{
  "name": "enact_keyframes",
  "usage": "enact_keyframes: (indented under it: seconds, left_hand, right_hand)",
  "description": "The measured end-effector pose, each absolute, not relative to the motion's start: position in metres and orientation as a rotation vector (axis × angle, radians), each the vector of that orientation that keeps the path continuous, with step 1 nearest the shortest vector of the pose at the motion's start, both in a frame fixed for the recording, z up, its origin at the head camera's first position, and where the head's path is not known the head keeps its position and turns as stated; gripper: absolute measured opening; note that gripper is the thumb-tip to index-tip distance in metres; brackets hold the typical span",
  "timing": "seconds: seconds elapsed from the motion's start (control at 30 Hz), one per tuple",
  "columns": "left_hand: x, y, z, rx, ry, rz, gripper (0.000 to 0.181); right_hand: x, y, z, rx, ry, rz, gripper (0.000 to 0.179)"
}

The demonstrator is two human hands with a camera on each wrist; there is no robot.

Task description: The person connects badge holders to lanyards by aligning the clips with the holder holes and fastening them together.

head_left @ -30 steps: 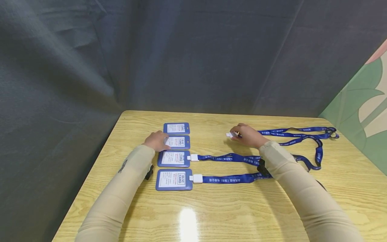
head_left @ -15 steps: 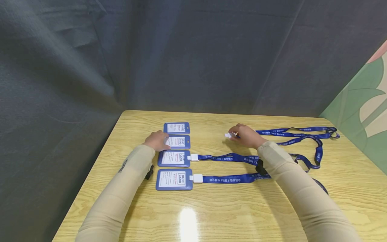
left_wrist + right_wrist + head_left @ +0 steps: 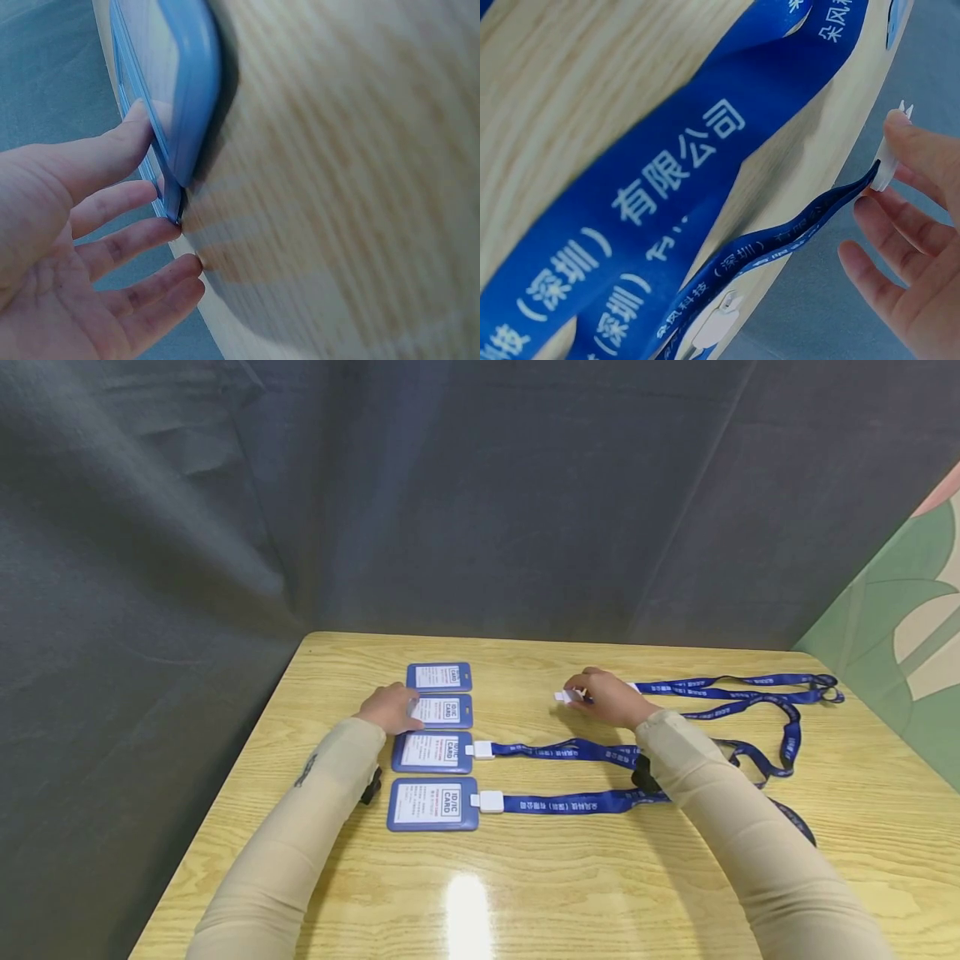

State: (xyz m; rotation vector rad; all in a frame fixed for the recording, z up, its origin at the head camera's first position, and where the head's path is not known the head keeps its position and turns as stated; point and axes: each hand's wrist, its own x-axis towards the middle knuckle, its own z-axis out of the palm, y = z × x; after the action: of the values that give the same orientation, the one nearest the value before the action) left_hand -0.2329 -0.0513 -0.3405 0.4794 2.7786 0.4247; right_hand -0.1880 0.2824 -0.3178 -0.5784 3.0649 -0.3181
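Several blue ID card holders lie in a column on the wooden table. My left hand [image 3: 390, 708] grips the left end of the second holder from the back [image 3: 448, 712], thumb on its face and fingers at its edge. In the left wrist view, a nearer holder [image 3: 199, 82] partly covers it. My right hand [image 3: 609, 697] pinches the white clip [image 3: 886, 161] of a blue lanyard [image 3: 780, 232], raised slightly off the table. The clip's tip points left, a gap away from the holder. The two front holders [image 3: 432, 752] [image 3: 432, 804] each join a lanyard by a white clip.
Another blue lanyard [image 3: 738, 683] lies at the back right, its white clip partly behind my right hand. The backmost holder [image 3: 439, 677] has no lanyard on it. Lanyard loops [image 3: 789, 743] spread under and beyond my right forearm. A dark curtain [image 3: 480, 510] stands behind the table.
My right hand has shifted slightly left with the white clip, drawing the lanyard along. My left hand and the card holders look unmoved.
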Motion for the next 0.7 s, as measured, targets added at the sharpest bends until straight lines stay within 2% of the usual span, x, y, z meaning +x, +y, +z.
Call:
enact_keyframes:
  seconds: [0.7]
  left_hand:
    - [-0.234, -0.051, -0.341, 0.485, 2.776, 0.427, 0.059]
  right_hand:
    - [-0.191, 0.271, -0.318, -0.599, 3.04, -0.296, 0.027]
